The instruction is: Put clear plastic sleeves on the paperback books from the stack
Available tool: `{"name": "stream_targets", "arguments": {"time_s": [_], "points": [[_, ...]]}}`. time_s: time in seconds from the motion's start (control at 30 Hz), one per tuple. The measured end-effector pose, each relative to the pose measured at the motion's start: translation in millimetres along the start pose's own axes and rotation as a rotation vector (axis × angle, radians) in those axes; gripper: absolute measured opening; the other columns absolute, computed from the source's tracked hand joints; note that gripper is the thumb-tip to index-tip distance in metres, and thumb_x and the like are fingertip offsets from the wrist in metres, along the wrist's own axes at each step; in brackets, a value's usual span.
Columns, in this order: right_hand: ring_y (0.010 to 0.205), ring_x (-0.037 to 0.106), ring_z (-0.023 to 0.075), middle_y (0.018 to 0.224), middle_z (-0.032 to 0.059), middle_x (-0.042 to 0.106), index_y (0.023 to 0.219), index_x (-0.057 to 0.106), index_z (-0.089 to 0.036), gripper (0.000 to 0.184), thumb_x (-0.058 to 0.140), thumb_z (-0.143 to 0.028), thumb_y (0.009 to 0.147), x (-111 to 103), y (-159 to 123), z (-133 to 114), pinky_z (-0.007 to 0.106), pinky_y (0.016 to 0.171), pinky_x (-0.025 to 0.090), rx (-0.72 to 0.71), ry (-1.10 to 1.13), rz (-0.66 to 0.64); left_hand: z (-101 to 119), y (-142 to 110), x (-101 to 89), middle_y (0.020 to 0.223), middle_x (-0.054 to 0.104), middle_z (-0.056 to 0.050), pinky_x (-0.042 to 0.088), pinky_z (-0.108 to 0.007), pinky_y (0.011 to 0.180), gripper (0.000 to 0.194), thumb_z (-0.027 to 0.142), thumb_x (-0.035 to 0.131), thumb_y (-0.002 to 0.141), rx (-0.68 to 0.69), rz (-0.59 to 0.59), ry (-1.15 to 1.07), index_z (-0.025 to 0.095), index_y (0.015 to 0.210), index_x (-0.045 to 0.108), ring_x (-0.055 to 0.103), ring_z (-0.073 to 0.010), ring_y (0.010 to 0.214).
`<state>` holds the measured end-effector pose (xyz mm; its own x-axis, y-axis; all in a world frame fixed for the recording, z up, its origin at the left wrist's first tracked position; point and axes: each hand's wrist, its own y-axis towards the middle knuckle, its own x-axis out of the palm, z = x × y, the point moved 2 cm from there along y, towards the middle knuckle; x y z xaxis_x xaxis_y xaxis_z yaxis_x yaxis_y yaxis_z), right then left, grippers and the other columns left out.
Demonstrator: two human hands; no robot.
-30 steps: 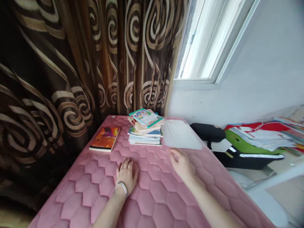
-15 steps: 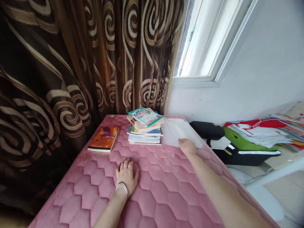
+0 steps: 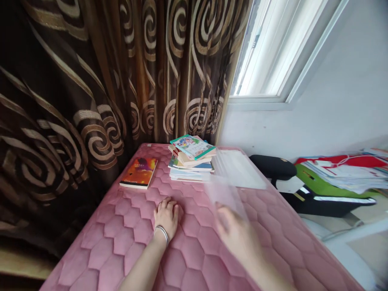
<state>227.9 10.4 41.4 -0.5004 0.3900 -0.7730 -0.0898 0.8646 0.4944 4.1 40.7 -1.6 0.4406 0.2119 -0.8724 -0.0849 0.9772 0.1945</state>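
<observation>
My left hand (image 3: 166,216) lies flat with its fingers stretched on the pink quilted mattress (image 3: 136,246), a silver bangle at its wrist. My right hand (image 3: 235,230), smeared by motion, pinches the near end of a clear plastic sheet (image 3: 226,192). The sheet is raised and blurred, slanting towards the book pile. Behind it rests a white, translucent stack of plastic sheets (image 3: 245,169). Left of that stands a pile of books (image 3: 190,161), topped by one with a green-edged cover. An orange book (image 3: 139,173) lies by itself farther left.
A brown curtain (image 3: 163,72) with swirl patterns hangs along the mattress's far and left sides. To the right are a black padded armrest (image 3: 273,165), a green and black seat (image 3: 321,184) piled with papers, and a white wall below a window (image 3: 273,48).
My right hand reached forward to the stack of plastic sheets, then came back towards me with a clear sheet in its fingers. My left hand stays on the mattress. The view has shifted slightly.
</observation>
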Motion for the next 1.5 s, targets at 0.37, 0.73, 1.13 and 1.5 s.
{"name": "stream_targets", "arguments": {"time_s": [0.37, 0.73, 1.13, 1.5], "points": [[0.075, 0.065, 0.0255, 0.082, 0.0103, 0.068, 0.082, 0.062, -0.021, 0.028, 0.044, -0.043, 0.084, 4, -1, 29, 0.035, 0.065, 0.05, 0.2, 0.054, -0.062, 3, -2, -2.0, 0.133, 0.051, -0.008, 0.029, -0.047, 0.104, 0.046, 0.05, 0.043, 0.086, 0.059, -0.032, 0.036, 0.023, 0.121, 0.056, 0.041, -0.026, 0.124], [0.069, 0.068, 0.0212, 0.076, 0.0027, 0.072, 0.099, 0.064, -0.024, 0.029, 0.053, -0.041, 0.079, 33, -11, 32, 0.032, 0.063, 0.053, 0.419, 0.448, -0.17, 8, -7, 5.8, 0.135, 0.048, -0.01, 0.026, -0.048, 0.105, 0.045, 0.032, 0.053, 0.081, 0.084, 0.015, 0.036, 0.02, 0.124, 0.051, 0.04, -0.0269, 0.124], [0.13, 0.041, 0.026, 0.131, 0.0017, 0.056, 0.123, 0.058, -0.036, 0.034, 0.047, -0.037, 0.09, 36, -32, -42, 0.048, 0.106, 0.035, -0.278, 0.399, -0.515, -5, 3, -18.3, 0.07, 0.063, 0.0, 0.048, -0.027, 0.064, 0.028, 0.045, 0.054, 0.078, -0.016, -0.192, -0.74, 0.019, 0.083, 0.06, 0.06, -0.0164, 0.066], [0.073, 0.063, 0.0243, 0.08, 0.0084, 0.066, 0.124, 0.046, -0.013, 0.048, 0.044, -0.043, 0.088, 68, -24, 6, 0.039, 0.071, 0.051, 0.135, 0.197, -0.115, -23, 12, -2.9, 0.059, 0.059, 0.005, 0.03, -0.019, 0.036, 0.03, 0.043, 0.06, 0.066, -0.185, -0.255, -0.911, 0.018, 0.08, 0.051, 0.051, -0.0086, 0.037]]}}
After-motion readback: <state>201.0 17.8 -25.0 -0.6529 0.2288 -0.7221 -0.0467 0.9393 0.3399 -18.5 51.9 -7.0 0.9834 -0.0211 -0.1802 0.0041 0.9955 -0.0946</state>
